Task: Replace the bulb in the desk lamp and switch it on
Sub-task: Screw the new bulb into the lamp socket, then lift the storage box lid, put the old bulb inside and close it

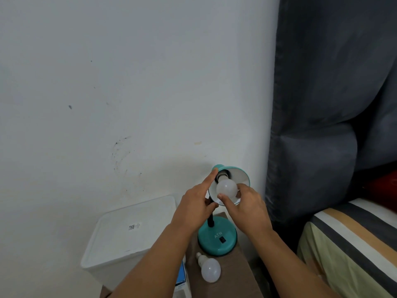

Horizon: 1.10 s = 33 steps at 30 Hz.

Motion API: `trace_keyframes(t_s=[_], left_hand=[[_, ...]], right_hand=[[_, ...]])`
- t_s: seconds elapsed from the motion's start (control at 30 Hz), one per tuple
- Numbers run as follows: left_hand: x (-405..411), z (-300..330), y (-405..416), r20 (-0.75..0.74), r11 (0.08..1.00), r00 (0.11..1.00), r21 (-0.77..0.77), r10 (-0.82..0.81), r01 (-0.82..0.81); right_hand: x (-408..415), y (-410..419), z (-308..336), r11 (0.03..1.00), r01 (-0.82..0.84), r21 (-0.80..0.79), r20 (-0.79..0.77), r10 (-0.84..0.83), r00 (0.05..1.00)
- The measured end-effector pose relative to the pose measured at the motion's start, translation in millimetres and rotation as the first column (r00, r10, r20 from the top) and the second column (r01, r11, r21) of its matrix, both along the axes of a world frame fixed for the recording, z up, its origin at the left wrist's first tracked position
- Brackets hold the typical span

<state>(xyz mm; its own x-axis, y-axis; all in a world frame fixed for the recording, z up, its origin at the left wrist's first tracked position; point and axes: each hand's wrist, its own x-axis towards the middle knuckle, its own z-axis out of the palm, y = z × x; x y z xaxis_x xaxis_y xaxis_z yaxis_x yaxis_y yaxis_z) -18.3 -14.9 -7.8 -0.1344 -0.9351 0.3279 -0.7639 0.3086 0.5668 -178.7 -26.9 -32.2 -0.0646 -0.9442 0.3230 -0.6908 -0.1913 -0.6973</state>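
Observation:
A teal desk lamp stands on a small brown table (242, 274), its round base (217, 239) carrying a black switch (222, 240). Its shade (240, 177) tilts toward me, and a white bulb (226, 188) sits in the socket. My right hand (247, 209) grips this bulb with thumb and fingers. My left hand (197, 205) holds the shade's left rim and the neck, index finger stretched along the shade. A second white bulb (209, 268) lies loose on the table in front of the base.
A white lidded bin (129, 233) stands left of the table against the white wall. A blue and white box (182, 280) sits beside the table edge. A dark curtain (322, 104) hangs on the right above a striped bed (354, 239).

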Motion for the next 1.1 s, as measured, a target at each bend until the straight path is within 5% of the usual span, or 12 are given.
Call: trace_keyframes(t_s=[0.3, 0.6, 0.73, 1.1], left_hand=[[1.8, 12.2, 18.4, 0.290, 0.994, 0.954, 0.050, 0.079, -0.097], [27.2, 8.3, 59.0, 0.143, 0.987, 0.979, 0.053, 0.143, -0.152], [52.6, 3.3, 76.7, 0.019, 0.974, 0.976, 0.069, 0.216, -0.216], [160.3, -20.6, 121.5, 0.021, 0.883, 0.893, 0.136, 0.450, -0.448]], right_hand=[[-6.8, 17.8, 10.1, 0.997, -0.047, 0.054, 0.006, 0.046, 0.999], [-4.3, 66.3, 2.9, 0.978, -0.156, -0.140, 0.028, 0.162, 0.986], [17.9, 77.8, -1.0, 0.953, -0.286, -0.097, -0.013, 0.286, 0.958], [96.1, 66.4, -11.6, 0.886, -0.460, 0.059, -0.021, 0.461, 0.887]])
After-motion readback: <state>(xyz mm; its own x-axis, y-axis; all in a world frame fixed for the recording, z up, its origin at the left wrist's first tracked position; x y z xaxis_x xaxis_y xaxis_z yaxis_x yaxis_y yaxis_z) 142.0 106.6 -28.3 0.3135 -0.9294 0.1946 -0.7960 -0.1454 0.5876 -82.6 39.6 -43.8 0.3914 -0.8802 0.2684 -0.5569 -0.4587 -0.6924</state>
